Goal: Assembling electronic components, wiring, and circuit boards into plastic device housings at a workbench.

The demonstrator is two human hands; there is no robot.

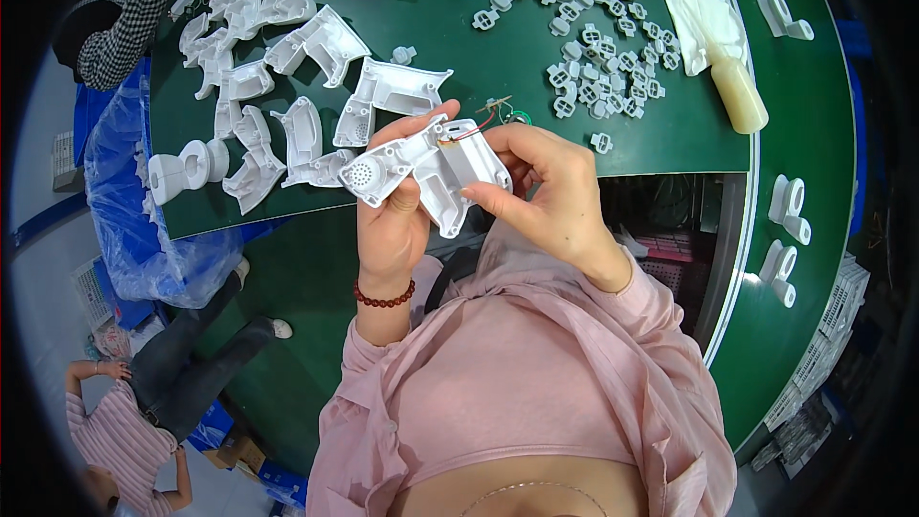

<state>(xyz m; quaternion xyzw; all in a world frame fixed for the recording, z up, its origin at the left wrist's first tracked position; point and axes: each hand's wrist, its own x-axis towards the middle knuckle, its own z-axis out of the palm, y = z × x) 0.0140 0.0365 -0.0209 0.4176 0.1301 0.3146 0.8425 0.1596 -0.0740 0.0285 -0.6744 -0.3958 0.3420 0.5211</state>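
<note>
White housing (436, 172) between both hands

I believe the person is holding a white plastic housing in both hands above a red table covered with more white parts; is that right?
Not quite: the table is green, not red. The head view shows the left hand and the right hand both holding the white plastic housing above it, with more white parts spread over the green surface.
</note>
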